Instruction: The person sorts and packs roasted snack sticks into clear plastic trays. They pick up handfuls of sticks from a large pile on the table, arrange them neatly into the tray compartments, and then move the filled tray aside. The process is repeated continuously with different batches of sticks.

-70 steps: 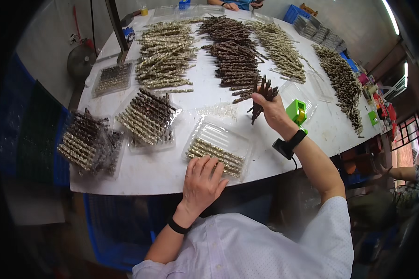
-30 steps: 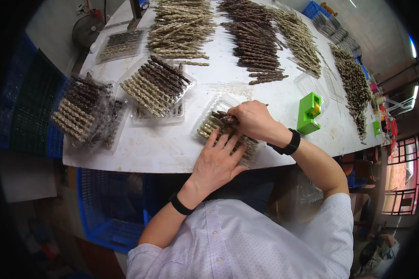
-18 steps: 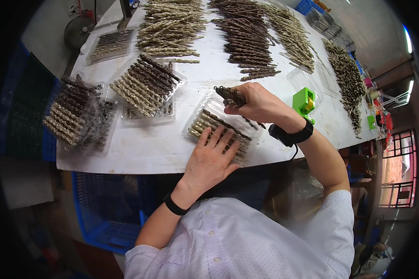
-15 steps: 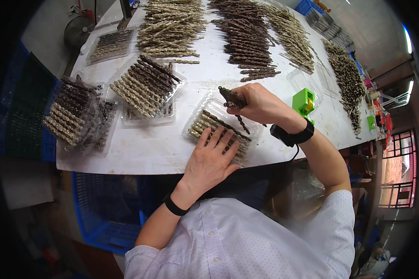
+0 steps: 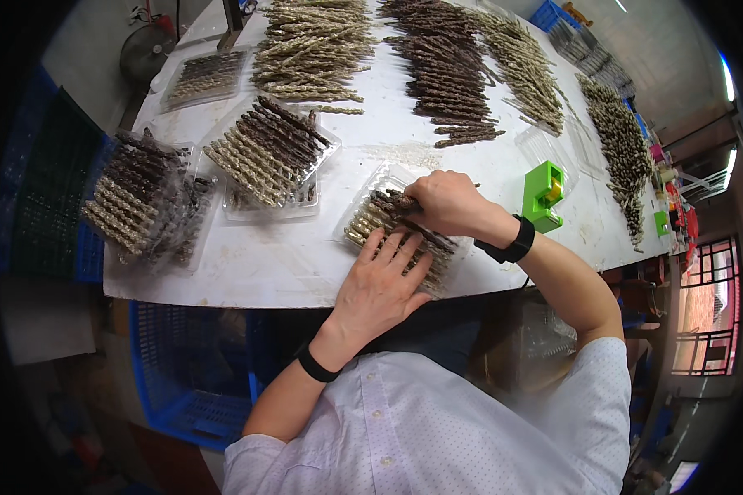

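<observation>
The right hand [image 5: 450, 202] has its fingers clenched on dark sticks [image 5: 399, 201] over the clear tray [image 5: 395, 176]. The left hand [image 5: 376, 285] lies across the pale sticks [image 5: 362, 224] in the tray, fingers spread and released. The tray sits near the front edge of the desk [image 5: 289, 264]; the green dispenser [image 5: 541, 198] stands beyond the right wrist.
</observation>
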A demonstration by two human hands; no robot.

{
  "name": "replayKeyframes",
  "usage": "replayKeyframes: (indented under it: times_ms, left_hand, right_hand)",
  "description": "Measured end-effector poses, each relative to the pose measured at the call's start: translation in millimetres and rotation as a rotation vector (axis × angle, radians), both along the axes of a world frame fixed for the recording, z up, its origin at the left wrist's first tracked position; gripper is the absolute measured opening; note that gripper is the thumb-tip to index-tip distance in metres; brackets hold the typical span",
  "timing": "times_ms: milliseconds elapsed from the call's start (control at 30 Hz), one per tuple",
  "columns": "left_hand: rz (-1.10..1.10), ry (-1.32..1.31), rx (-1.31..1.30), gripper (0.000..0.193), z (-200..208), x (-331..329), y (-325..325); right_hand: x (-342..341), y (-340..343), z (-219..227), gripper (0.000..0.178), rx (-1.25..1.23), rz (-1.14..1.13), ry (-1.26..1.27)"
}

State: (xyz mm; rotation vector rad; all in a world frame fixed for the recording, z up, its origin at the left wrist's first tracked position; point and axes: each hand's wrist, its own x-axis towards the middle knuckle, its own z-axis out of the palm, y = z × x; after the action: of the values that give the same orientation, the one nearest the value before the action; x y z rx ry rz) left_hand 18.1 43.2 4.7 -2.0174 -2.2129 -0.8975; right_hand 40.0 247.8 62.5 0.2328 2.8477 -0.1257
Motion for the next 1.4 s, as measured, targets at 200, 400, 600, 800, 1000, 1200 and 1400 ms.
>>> replayKeyframes:
  times_ms: [200, 400, 600, 800, 1000, 1200, 1400]
  left_hand:
    - [-0.006, 0.001, 0.001, 0.058, 2.0, -0.2, 0.7]
    - [0.006, 0.003, 0.006, 0.056, 1.3, -0.4, -0.6]
    - [-0.001, -0.002, -0.006, 0.056, 1.8, -0.4, 0.1]
    - [0.002, 0.005, -0.012, 0.056, 1.1, 0.0, -0.7]
    - [0.053, -0.14, 0.156, 0.05, 3.2, -2.9, 0.0]
    - [0.16, -0.43, 0.412, 0.027, 4.1, -7.3, 3.5]
    - [0.067, -0.315, 0.49, 0.019, 7.6, -6.1, 3.8]
  right_hand:
    - [-3.4, 17.9, 18.0, 0.036, -0.212, -0.091, 0.174]
    - [-13.0, 13.1, 43.6, 0.037, -0.289, -0.167, 0.166]
    - [-2.7, 13.8, 17.0, 0.039, -0.118, -0.084, 0.141]
    - [1.9, 11.6, 8.3, 0.04, -0.064, -0.055, 0.14]
    - [-4.7, 5.9, 50.5, 0.039, -0.416, -0.221, 0.266]
    - [-3.4, -18.5, 61.2, 0.048, -0.841, -0.382, 0.283]
    - [-3.6, -7.4, 37.4, 0.044, -1.04, -0.495, 0.208]
